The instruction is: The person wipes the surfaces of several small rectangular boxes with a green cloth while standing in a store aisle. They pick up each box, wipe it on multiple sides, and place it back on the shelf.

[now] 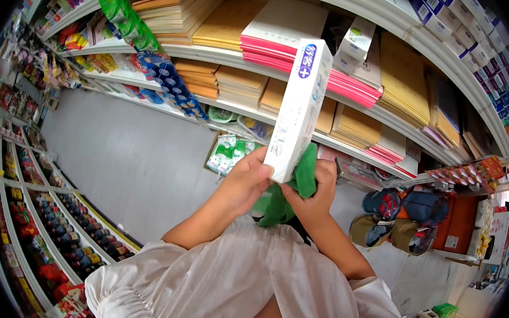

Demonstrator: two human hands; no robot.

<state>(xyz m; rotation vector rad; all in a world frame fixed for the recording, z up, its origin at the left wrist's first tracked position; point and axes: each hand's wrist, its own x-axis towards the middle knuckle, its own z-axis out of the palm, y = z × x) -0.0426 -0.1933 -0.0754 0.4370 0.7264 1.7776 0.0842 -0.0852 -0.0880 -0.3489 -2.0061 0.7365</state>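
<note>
A long white carton (295,112) with a blue logo patch stands tilted up in front of me; it looks like a toothpaste box. My left hand (249,176) grips its lower end, the thumb on the front face. A green cloth (304,172) is bunched in my right hand (317,192), pressed against the carton's lower right side. The cloth's loose end (275,208) hangs below, between my wrists. Part of the right fingers is hidden behind the cloth.
White store shelves (227,59) ahead hold stacked paper envelopes (238,85) and pads with pink edges (268,51). Small boxes (355,43) sit on one pad stack. Green packets (126,16) hang at left. Bottle shelves (66,229) line the lower left, and bags (394,221) stand on the right floor.
</note>
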